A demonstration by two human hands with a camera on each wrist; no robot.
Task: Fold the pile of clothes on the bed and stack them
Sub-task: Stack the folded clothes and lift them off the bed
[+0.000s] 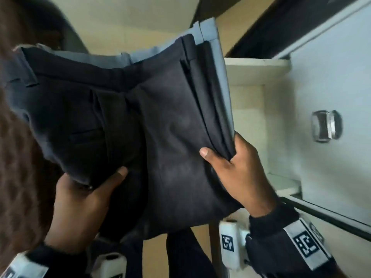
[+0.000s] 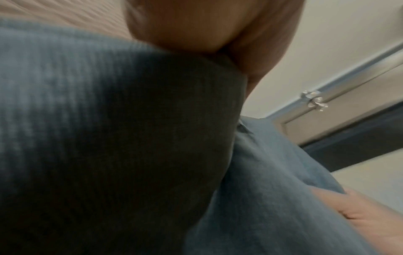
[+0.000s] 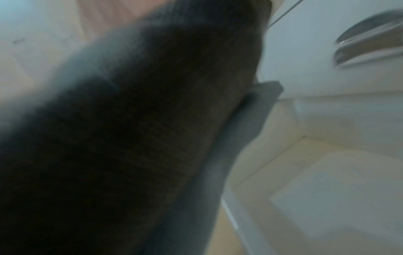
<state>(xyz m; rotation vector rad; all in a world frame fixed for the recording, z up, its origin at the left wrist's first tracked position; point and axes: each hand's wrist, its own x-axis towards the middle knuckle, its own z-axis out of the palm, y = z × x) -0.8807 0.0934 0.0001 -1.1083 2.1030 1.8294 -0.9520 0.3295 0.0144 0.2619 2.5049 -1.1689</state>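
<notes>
Already both hands carry the clothes together. The right hand pinches the edge of the stack, thumb on the dark face and fingers curled behind the layered folds; the left hand cups the lower left corner, thumb laid over the cloth and fingers hidden beneath. Between them sit the dark trousers, folded, waistband and belt loops showing at the top, with a grey-blue garment folded behind them and peeping out along the top and right edges. Beyond the stack stands a pale cupboard door with a metal handle and a cream shelf just beside the clothes. Folding and stacking look done for these two pieces at least. No bed or remaining pile shows, so whether more waits cannot be told.
</notes>
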